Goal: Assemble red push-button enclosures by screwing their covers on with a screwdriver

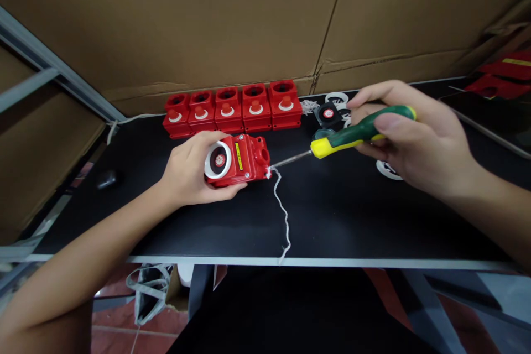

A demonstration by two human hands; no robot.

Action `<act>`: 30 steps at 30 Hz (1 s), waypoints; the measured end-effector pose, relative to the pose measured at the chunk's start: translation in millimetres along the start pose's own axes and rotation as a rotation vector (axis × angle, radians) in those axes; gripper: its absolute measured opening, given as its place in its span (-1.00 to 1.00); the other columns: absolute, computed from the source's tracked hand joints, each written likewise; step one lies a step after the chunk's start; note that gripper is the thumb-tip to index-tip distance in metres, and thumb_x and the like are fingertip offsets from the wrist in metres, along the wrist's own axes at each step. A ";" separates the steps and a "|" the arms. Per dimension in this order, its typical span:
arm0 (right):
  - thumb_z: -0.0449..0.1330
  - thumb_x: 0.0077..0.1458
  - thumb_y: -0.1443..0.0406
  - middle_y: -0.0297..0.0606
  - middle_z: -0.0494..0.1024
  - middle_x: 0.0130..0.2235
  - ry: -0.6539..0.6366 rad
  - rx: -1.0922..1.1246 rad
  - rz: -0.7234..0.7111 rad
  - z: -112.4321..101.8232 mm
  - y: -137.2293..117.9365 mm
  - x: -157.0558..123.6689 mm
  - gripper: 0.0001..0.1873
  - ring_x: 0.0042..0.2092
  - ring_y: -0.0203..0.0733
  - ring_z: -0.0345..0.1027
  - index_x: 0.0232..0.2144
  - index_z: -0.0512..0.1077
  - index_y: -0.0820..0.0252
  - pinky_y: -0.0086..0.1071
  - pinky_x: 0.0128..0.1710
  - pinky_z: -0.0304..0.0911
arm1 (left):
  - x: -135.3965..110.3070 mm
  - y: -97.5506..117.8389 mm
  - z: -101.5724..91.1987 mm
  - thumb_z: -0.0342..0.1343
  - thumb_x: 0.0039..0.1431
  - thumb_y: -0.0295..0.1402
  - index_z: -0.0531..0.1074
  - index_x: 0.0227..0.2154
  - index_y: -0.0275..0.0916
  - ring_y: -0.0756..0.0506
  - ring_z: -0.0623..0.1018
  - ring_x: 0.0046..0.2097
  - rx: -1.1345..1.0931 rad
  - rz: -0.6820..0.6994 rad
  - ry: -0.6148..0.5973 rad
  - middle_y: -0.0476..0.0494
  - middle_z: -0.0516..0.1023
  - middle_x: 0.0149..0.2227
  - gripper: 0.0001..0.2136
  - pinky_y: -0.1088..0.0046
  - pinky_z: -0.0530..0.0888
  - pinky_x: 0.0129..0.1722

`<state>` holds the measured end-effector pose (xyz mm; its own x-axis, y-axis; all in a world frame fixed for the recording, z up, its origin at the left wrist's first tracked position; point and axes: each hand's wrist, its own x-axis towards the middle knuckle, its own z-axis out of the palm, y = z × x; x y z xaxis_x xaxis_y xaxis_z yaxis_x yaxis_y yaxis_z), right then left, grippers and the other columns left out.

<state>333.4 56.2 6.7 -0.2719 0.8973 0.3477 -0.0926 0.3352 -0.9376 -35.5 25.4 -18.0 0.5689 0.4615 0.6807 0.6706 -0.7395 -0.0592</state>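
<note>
Soft, rather dim light, with wide-angle stretching toward the edges.

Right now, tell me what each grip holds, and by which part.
Left grip: the red housing, by its end with the white ring. Right grip: the screwdriver, by its green-and-yellow handle.

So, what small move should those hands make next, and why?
Perhaps nudge the screwdriver slightly inward with the right hand: its tip is by the white cord bunched at the end of the red housing, which the left hand grips.
</note>
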 end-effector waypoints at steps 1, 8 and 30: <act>0.56 0.12 0.04 -0.39 0.46 -0.35 0.001 -0.003 -0.020 -1.0 0.9 -0.1 -0.61 -0.53 -0.38 0.25 -0.13 0.61 0.10 -0.37 -0.55 0.10 | 0.0 0.1 0.1 0.48 0.19 0.04 0.33 0.31 -0.14 -0.28 0.79 -0.07 -0.002 -0.002 0.004 -0.23 0.71 0.03 -0.25 0.22 0.74 -0.07; 0.58 0.03 -0.18 -0.45 0.37 -0.53 -0.095 0.009 0.063 -4.0 -2.4 4.3 -0.43 -0.55 -0.35 0.21 -0.24 0.58 0.11 -0.41 -0.58 0.10 | -1.0 -0.8 -0.2 0.50 0.15 0.06 0.36 0.29 -0.13 -0.31 0.80 -0.05 0.002 -0.021 -0.023 -0.24 0.72 0.04 -0.24 0.18 0.75 -0.05; 0.38 0.26 -0.26 -0.53 0.18 -0.58 -0.108 -0.058 0.132 -5.5 -4.7 6.3 -0.39 -0.64 -0.43 -0.06 -0.24 0.56 0.18 -0.44 -0.66 -0.21 | -2.8 -2.4 -1.3 0.48 0.13 0.05 0.28 0.30 0.02 -0.37 0.81 -0.03 0.023 -0.091 -0.088 -0.23 0.73 0.06 -0.24 0.04 0.79 -0.05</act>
<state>337.4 61.9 13.3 -0.3801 0.8994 0.2157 0.0052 0.2353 -0.9719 -39.3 25.1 -18.8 0.5443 0.5684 0.6170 0.7314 -0.6817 -0.0173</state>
